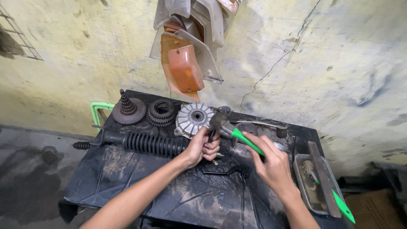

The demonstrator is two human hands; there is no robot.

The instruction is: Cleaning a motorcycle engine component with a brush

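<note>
No boxes, labels, signs or screens here.
Looked all over the black work table (127, 178) & the wall behind it: no pkgs, no stickers, no signs, no screens on it, above it or beside it.

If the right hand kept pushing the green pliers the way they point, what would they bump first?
Probably the silver drum. The right hand aims the pliers up-left, past the left hand; their tip already looks close to it, though depth is unclear.
</note>
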